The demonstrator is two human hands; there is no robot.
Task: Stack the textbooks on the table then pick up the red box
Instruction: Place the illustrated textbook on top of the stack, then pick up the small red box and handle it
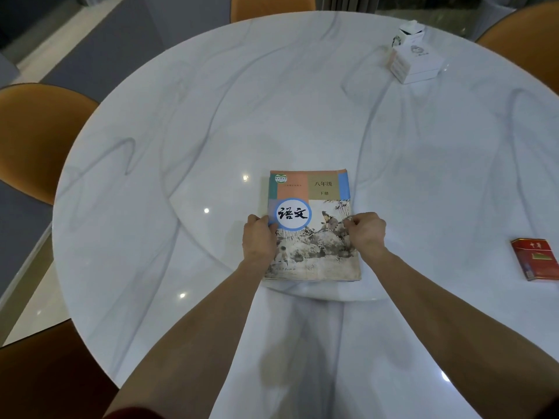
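A stack of textbooks [311, 189] lies flat near the middle of the round white marble table [181, 146]; the top cover shows a blue circle and a painted landscape. My left hand [258, 238] grips the stack's left edge, thumb on the cover. My right hand [364, 232] holds the right edge, fingers curled on it. Both hands press the stack from its two sides. The red box [534, 259] lies flat at the table's right edge, well away from my right hand.
A white tissue box [416, 57] stands at the far right of the table. Orange chairs surround the table: one at the left [36, 137], one at the back [272, 6], one at the right [526, 40]. A raised round centre section carries the books.
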